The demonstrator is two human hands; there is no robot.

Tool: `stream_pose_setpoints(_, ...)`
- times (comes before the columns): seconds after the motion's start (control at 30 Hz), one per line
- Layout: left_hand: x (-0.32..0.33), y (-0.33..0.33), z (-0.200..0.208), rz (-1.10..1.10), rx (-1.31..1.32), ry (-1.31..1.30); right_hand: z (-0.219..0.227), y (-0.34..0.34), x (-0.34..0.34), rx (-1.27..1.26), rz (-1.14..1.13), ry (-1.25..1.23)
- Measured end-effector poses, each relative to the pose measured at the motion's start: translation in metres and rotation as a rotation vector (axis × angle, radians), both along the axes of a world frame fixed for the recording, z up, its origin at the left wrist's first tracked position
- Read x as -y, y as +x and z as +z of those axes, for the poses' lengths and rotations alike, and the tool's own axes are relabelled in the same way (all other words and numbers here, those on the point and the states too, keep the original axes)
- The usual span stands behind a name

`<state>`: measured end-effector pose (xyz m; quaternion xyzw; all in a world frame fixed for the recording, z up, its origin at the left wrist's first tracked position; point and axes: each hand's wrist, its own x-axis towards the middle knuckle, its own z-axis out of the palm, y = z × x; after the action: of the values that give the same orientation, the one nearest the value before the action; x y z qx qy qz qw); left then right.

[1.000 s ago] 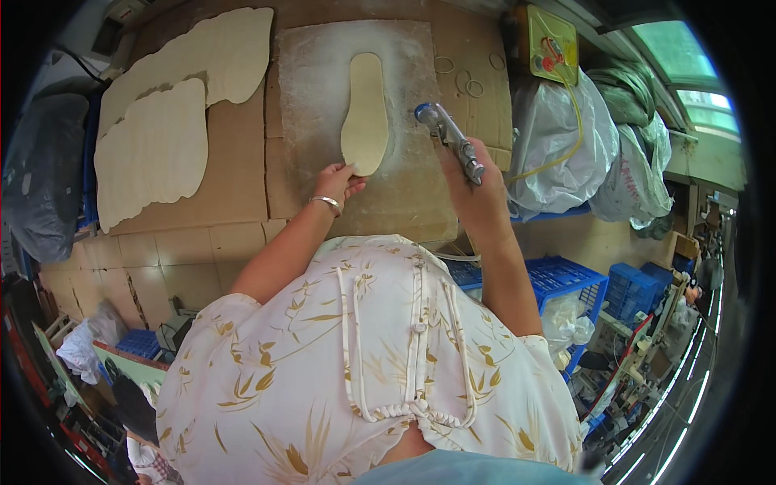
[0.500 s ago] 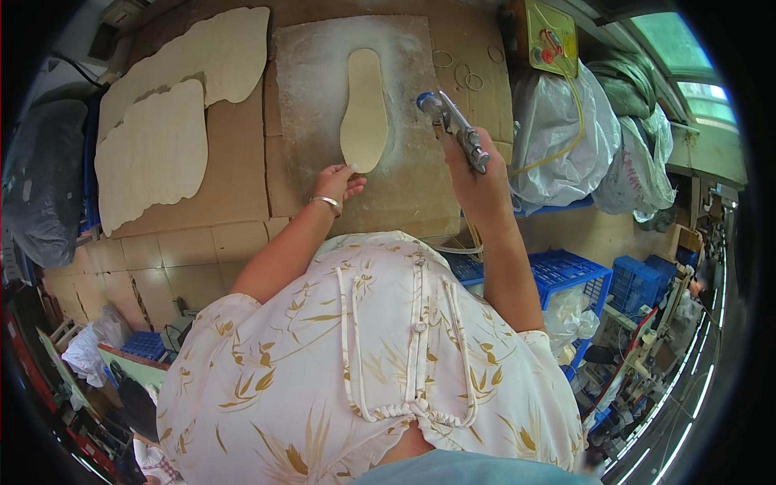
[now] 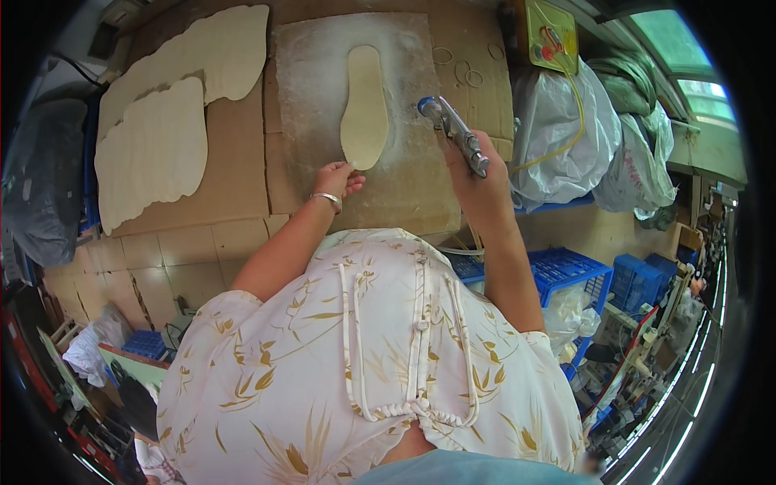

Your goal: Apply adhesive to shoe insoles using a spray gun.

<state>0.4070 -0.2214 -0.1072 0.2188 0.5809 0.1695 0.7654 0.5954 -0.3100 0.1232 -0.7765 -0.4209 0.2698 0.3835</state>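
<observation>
A cream insole (image 3: 364, 109) lies flat on a board (image 3: 307, 89) dusted with white spray. At its lower end my left hand (image 3: 337, 179) pinches the insole's edge between thumb and finger. My right hand (image 3: 478, 174) is closed round a metal spray gun (image 3: 459, 133) with a blue-ringed nozzle, held to the right of the insole and above the board. The nozzle points toward the upper left. Rows of joined cream insoles (image 3: 153, 153) lie in overlapping stacks on cardboard at the left.
Several rubber bands (image 3: 474, 78) lie on cardboard right of the board. A yellow tray (image 3: 552, 36) and a yellow hose (image 3: 580, 121) are at the upper right, beside white plastic bags (image 3: 558, 137). Blue crates (image 3: 570, 271) stand at my right. A dark bag (image 3: 44, 178) sits far left.
Almost nothing differs. The spray gun has tilted slightly and its nozzle sits a little lower; the left hand keeps its pinch on the insole.
</observation>
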Motion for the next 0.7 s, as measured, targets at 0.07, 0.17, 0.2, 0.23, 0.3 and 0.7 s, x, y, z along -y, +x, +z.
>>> stream_pose_setpoints(0.07, 0.000, -0.001, 0.000, -0.018, -0.008, 0.009, 0.003, -0.003, 0.004, -0.002, 0.012, -0.005)
stream_pose_setpoints(0.17, 0.000, 0.000, 0.000, -0.024, -0.005, 0.022, 0.001, -0.004, 0.006, -0.015, 0.032, 0.008)
stream_pose_setpoints(0.2, 0.000, 0.000, 0.000, -0.025, -0.006, 0.023, -0.001, -0.004, 0.006, -0.027, 0.043, 0.028)
stream_pose_setpoints(0.23, 0.001, 0.000, 0.000, -0.025, -0.004, 0.019, 0.000, -0.003, 0.006, -0.027, 0.042, 0.029)
stream_pose_setpoints(0.3, -0.001, 0.000, 0.001, -0.021, -0.004, 0.018, 0.001, -0.001, 0.003, -0.010, -0.008, -0.033)
stream_pose_setpoints(0.7, 0.000, 0.000, 0.000, -0.025, 0.003, 0.007, 0.005, -0.009, 0.016, -0.051, 0.046, -0.029)
